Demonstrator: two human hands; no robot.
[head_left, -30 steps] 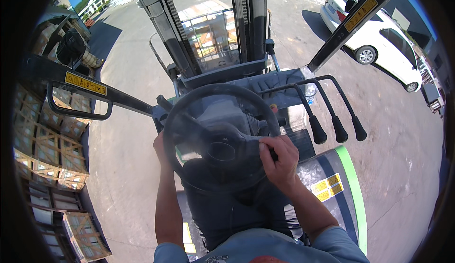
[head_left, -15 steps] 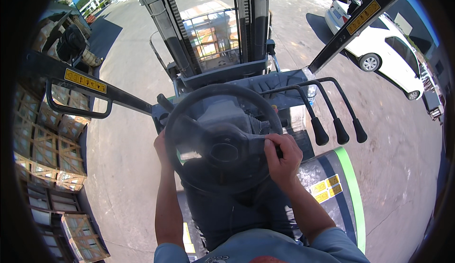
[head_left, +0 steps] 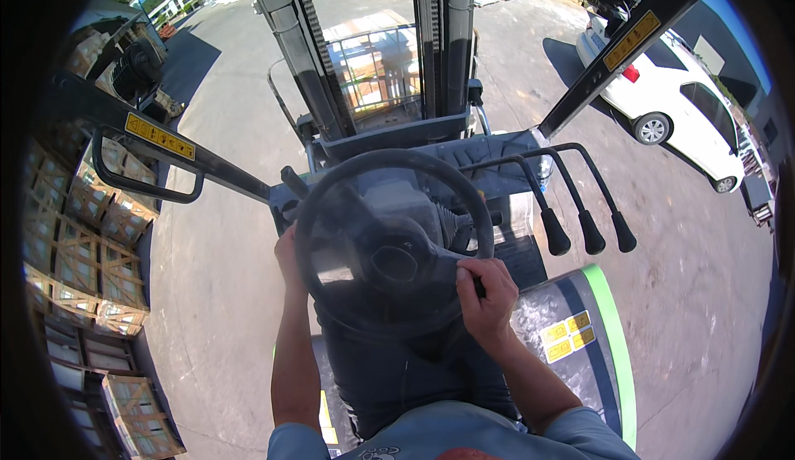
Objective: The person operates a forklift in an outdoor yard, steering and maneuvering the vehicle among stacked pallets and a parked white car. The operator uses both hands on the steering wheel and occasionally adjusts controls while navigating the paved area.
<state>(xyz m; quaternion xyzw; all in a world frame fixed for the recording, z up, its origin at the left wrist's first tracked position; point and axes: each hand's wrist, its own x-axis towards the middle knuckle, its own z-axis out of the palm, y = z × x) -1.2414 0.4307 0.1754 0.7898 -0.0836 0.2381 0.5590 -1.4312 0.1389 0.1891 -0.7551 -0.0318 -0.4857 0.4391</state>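
The person sits at the controls of a forklift; the right hand (head_left: 489, 294) is wrapped around the lower right of the steering wheel (head_left: 393, 245), fingers curled shut on its rim or on a knob there (which of the two cannot be told); the left hand (head_left: 287, 255) lies against the wheel's left edge, mostly behind the rim, so whether it grips or merely rests is not clear. The wheel stands directly before the person, between the two forearms; three black-knobbed levers (head_left: 590, 232) stand untouched to its right. As for progress, the truck is out on the concrete yard (head_left: 232, 245) with the mast (head_left: 431, 38) ahead and a wire cage load (head_left: 377, 71) showing beyond it; steering is in hand, the levers not yet reached for. The forks are hidden below the mast; stacked crates (head_left: 79, 245) at the left bend toward the rim; a white car (head_left: 687, 104) is parked at the right.
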